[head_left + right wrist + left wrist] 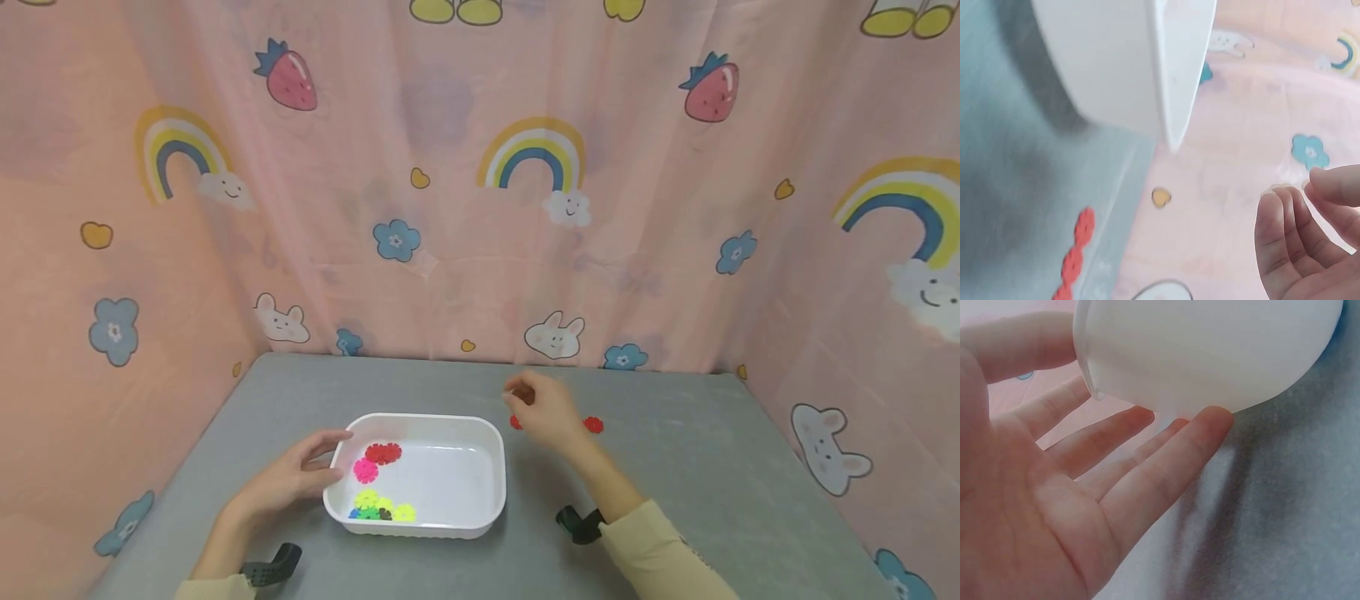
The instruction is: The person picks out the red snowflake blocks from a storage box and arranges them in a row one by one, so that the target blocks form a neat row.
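Note:
A white plastic tray [491,467] stands on the table with several small toothed discs at its left end: red discs [383,453], a pink disc [366,471], yellow discs [405,512], and green, blue and dark ones. My left hand [288,475] touches the tray's left end, its fingers extended along the rim and outer wall [1210,356]. To the right of the tray, my right hand [547,412] is raised over red toothed discs [1072,265] lying in a row. Its fingers bend toward the thumb, and nothing shows between them. In the head view, hand and forearm hide the row's middle.
The grey table [675,467] meets a pink printed curtain [450,292] at the back and on both sides. A dark wrist mount [273,567] sits on the left wrist and another wrist mount [580,525] on the right.

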Tool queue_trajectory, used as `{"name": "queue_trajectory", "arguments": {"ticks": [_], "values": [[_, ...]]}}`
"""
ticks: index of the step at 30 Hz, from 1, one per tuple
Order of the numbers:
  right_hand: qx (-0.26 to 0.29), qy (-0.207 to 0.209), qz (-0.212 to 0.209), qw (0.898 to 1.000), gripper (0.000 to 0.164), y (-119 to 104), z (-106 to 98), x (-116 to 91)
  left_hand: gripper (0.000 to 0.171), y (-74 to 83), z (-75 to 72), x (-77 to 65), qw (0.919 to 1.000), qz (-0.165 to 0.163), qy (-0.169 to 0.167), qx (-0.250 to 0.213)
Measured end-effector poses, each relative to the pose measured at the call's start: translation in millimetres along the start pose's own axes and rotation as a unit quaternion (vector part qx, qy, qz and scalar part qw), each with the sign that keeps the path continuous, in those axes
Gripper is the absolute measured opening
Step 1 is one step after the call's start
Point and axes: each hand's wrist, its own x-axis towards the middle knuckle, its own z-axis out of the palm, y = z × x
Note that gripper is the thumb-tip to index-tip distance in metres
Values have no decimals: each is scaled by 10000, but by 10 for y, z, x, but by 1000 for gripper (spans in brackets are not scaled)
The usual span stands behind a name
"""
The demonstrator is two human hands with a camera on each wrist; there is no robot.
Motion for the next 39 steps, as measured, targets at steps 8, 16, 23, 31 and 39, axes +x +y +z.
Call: {"name": "queue_trajectory", "arguments": {"ticks": [8,16,23,31,39], "values": [[312,-298,-254,9987,11,-224,240,8,72,-3,5,8,9999,48,-1,-102],[395,-794,-280,9957,16,-418,500,19,71,-11,5,5,9998,53,-4,-185],[308,-1218,-311,9916,20,-533,761,29,71,-25,-5,11,9999,93,-12,-130],[157,-1665,-215,9857,25,-584,1074,17,68,-43,-8,33,9997,147,-43,-189],[-11,-1989,-117,9799,32,-589,1352,16,69,-38,-6,31,9995,168,-59,-266]]}}
